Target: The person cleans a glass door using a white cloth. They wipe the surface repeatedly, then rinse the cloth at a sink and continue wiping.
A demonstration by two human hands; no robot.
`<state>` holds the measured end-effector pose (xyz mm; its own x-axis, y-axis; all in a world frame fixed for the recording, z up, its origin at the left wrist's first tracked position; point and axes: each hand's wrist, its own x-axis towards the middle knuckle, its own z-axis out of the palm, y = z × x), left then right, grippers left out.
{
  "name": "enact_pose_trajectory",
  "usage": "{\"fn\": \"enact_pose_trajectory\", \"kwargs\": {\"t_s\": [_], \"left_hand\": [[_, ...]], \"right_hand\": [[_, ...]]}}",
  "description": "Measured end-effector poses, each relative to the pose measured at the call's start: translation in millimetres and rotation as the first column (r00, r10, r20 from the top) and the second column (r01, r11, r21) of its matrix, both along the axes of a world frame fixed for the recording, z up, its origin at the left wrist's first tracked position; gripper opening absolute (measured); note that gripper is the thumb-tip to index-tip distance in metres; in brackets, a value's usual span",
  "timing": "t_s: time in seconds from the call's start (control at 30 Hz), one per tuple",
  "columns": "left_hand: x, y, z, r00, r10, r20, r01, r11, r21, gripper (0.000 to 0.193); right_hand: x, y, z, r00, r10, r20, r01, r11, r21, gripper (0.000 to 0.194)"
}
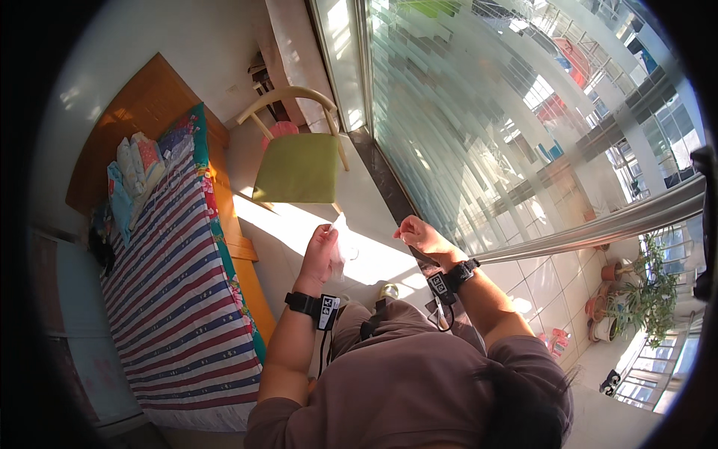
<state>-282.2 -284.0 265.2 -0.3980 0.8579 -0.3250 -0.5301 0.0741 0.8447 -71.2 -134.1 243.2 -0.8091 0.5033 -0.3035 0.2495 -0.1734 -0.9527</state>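
My left hand (321, 250) grips a thin, whitish, crumpled sheet (340, 247), perhaps soft plastic or tissue; bright sun on the floor behind blurs its outline. To the right, apart from it, my right hand (419, 234) is raised with its fingers curled in, and nothing shows in it. It is nearest to the frosted striped glass door (449, 157). Both wrists wear black straps with small boxes and cables. Beyond my hands stands a wooden chair with a green seat (297, 168).
On the left is a wooden bed with a striped sheet (179, 297) and folded cloths (137, 168) near its headboard (134, 123). A dark stone threshold (387, 185) runs along the door. Potted plants (634, 297) stand at the right, past the door's edge. A pink object (280, 130) sits behind the chair.
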Motion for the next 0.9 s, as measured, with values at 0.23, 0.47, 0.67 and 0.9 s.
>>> {"fn": "enact_pose_trajectory", "kwargs": {"t_s": [0.23, 0.47, 0.67, 0.9], "left_hand": [[16, 75, 3, 0.899, -0.353, 0.261, 0.353, 0.934, 0.047, 0.018], [-36, 120, 15, 0.919, -0.362, -0.153, 0.357, 0.932, -0.061, 0.018], [-47, 146, 1, 0.791, -0.521, -0.321, 0.456, 0.852, -0.257, 0.023], [-50, 174, -28, 0.714, -0.558, -0.422, 0.476, 0.83, -0.292, 0.025]], "right_hand": [[-23, -14, 9, 0.934, -0.118, -0.337, 0.0, 0.944, -0.331, 0.067], [-18, -5, 14, 0.817, -0.577, -0.02, 0.521, 0.752, -0.405, 0.027], [-30, -7, 5, 0.566, -0.823, 0.048, 0.821, 0.558, -0.119, 0.026], [-42, -13, 28, 0.354, -0.932, 0.081, 0.925, 0.361, 0.116, 0.028]]}}
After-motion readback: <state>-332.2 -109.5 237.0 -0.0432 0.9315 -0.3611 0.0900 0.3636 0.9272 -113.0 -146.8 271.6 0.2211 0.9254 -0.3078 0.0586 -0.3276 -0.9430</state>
